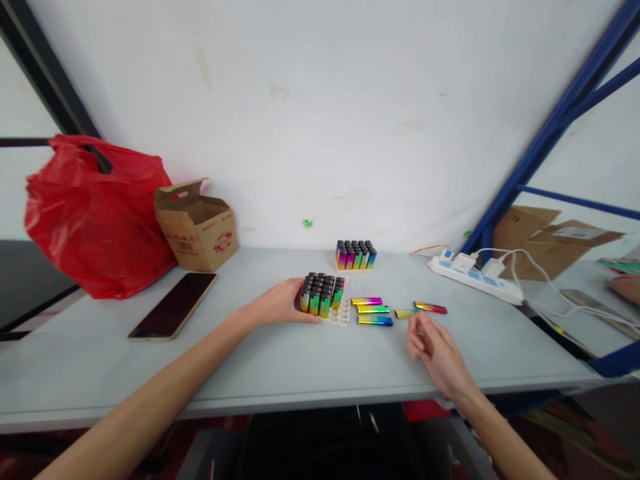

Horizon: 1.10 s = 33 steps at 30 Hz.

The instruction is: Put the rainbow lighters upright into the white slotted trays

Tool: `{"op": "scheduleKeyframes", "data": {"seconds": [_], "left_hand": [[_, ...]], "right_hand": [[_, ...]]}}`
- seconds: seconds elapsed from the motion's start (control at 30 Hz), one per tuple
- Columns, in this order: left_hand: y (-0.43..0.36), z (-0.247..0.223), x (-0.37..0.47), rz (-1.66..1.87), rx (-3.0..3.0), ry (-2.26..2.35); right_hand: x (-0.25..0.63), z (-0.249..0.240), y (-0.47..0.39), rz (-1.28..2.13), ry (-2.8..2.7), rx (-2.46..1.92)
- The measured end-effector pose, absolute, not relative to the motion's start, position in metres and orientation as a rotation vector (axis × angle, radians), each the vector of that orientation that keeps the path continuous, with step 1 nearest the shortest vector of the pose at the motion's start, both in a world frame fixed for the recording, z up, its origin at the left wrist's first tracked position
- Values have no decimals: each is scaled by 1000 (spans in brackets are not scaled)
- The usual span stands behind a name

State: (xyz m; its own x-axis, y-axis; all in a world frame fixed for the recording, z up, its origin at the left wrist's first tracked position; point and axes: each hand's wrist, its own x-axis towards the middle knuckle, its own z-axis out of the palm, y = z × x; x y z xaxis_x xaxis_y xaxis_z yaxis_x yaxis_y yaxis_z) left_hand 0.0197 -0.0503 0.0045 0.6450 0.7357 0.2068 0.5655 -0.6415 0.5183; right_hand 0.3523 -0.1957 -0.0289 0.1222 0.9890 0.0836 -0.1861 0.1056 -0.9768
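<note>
My left hand [285, 302] is wrapped round the left side of a white holder [341, 316] with holes. Several shiny multicoloured lighters [320, 297] with dark tops stand upright in it, and its right part shows bare holes. To the right of the holder, three lighters [373, 311] lie flat, side by side. My right hand [436, 347] has its fingers curled in a pinch at the right end of a yellow-blue lighter [405, 313], whose end is hidden by the fingertips. Just beyond lies a red-yellow lighter [431, 307].
A second holder full of lighters [356, 256] stands by the wall. On the left are a phone [175, 307], an open cardboard box [200, 230] and a red plastic bag [100, 213]. A power strip [475, 279] with white cables lies right. Another person's hand [625, 287] shows at the far right.
</note>
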Motion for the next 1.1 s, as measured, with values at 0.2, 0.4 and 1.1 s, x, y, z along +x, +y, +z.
{"op": "scheduleKeyframes", "data": {"seconds": [0.2, 0.4, 1.1], "left_hand": [[-51, 5, 19, 549, 2456, 1017], [-49, 2, 19, 554, 2462, 1035], [-52, 7, 20, 549, 2444, 1058]], "right_hand": [[397, -48, -256, 872, -1048, -1277], [442, -38, -235, 266, -1527, -1532], [384, 24, -83, 788, -1633, -1189]]}}
